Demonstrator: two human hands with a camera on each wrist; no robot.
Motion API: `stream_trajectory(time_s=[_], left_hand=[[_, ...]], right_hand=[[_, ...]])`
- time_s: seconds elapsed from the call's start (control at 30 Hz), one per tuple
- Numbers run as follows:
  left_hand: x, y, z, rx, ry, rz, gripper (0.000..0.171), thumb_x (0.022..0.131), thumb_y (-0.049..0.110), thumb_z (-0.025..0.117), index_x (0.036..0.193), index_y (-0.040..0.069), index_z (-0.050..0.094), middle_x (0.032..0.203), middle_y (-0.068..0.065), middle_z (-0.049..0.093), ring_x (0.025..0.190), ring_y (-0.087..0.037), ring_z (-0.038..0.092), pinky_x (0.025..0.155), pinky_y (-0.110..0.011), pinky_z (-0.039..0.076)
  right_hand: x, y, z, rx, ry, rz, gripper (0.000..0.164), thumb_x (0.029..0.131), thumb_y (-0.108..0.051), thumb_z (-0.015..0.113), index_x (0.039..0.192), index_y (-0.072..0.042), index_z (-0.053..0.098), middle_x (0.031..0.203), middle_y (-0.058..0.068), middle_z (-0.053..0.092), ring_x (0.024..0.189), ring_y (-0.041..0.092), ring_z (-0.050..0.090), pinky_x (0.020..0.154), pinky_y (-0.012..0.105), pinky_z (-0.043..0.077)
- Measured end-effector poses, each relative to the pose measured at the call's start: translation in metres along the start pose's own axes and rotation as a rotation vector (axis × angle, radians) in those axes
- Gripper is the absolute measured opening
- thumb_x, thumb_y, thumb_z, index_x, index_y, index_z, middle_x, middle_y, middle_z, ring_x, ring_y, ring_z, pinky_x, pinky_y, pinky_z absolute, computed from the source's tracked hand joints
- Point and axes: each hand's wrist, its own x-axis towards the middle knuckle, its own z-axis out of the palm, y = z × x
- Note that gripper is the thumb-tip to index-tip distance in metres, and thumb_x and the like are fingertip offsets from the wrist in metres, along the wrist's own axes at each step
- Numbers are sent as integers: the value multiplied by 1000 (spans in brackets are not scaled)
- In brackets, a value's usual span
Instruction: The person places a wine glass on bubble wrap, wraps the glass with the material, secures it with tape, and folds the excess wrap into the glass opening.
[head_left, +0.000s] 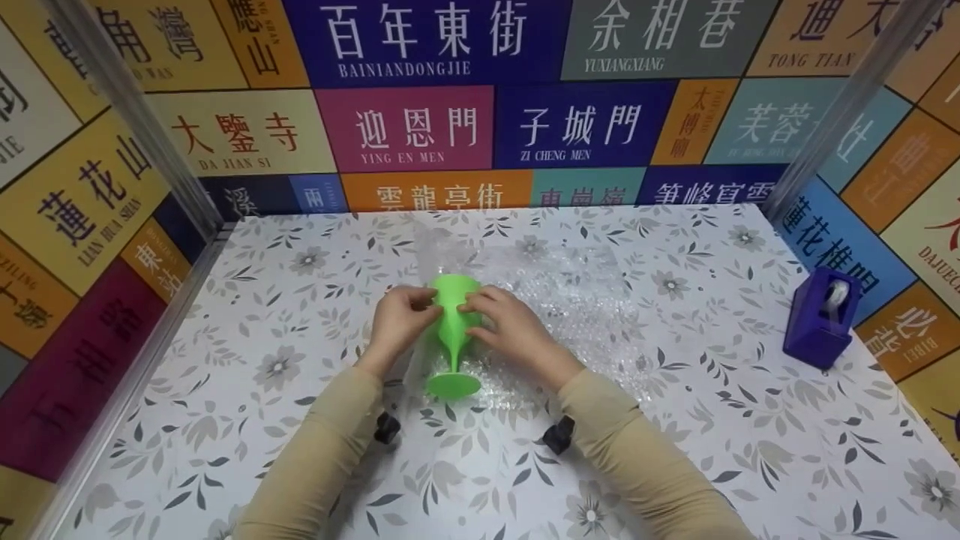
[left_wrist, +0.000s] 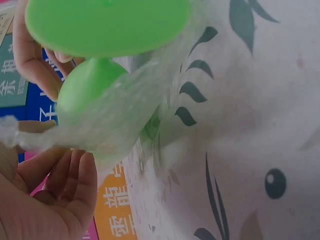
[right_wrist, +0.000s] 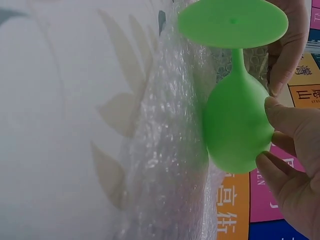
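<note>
A bright green goblet (head_left: 451, 324) lies on a sheet of clear bubble wrap (head_left: 592, 322), its round foot toward me and its bowl pointing away. My left hand (head_left: 397, 322) is at the bowl's left side. In the left wrist view that hand (left_wrist: 52, 195) pinches the edge of the bubble wrap (left_wrist: 125, 102), which is raised along the goblet. From the right, my right hand (head_left: 517, 326) holds the bowl. Its thumb and fingertips press on the green surface in the right wrist view, where the goblet (right_wrist: 237, 122) shows from the foot end.
At the table's right edge stands a purple tape dispenser (head_left: 821, 319) with a roll of clear tape. The flat bubble wrap extends to the right of the goblet on the floral-patterned table (head_left: 247, 435). Panels with colourful printed signs (head_left: 405, 127) enclose the back and sides.
</note>
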Motion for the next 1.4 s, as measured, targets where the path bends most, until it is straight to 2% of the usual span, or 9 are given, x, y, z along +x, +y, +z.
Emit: stream_trajectory(time_s=[0.2,0.27,0.47,0.8,1.0,1.2,1.3,1.4], left_hand=[[-5,8,12,285,-4,156,46,83,17,78,124,-2,66,106,-15,60,94,-28,61,85,-37,54],[-7,10,16,340,9,203,47,83,18,79,124,-2,66,105,-15,59,93,-28,60,85,-39,53],[-14,11,24,386,55,294,45,83,15,79,122,-4,67,108,-16,59,94,-29,60,84,-39,53],[-23,14,31,479,53,378,39,83,11,79,116,-8,67,117,-23,63,104,-36,63,95,-43,52],[-26,15,36,565,96,449,30,83,13,78,105,-6,70,113,-24,67,101,-39,65,91,-46,54],[-25,19,43,629,107,473,26,82,14,79,98,-5,69,108,-22,68,96,-37,66,89,-44,56],[-27,22,46,660,113,485,27,82,13,79,98,-6,69,106,-22,68,94,-37,66,87,-43,56],[-28,24,49,688,129,505,28,81,12,79,100,-7,70,102,-21,68,90,-35,67,82,-42,58]], right_hand=[[-7,4,-3,-9,-2,10,39,91,-25,72,127,-14,64,133,6,57,124,24,53,109,38,41],[-10,5,-4,-8,7,12,39,90,-24,72,128,-14,64,133,6,57,123,24,55,107,39,43],[-14,6,-6,-4,23,23,39,90,-20,73,128,-15,65,128,5,60,117,24,59,104,40,46],[-17,8,-8,12,37,22,39,89,-18,74,127,-13,66,128,7,60,117,26,59,104,41,46],[-18,10,-9,14,40,24,37,90,-18,73,126,-13,66,129,7,61,117,26,59,104,42,46],[-17,14,-12,-19,64,16,34,91,-18,71,125,-13,66,124,6,64,114,24,60,102,40,48],[-15,14,-14,-50,70,0,37,92,-18,70,128,-13,64,129,7,63,119,25,58,105,40,44],[-13,15,-14,-81,46,-29,44,93,-13,69,136,-14,59,140,6,56,129,26,51,111,40,38]])
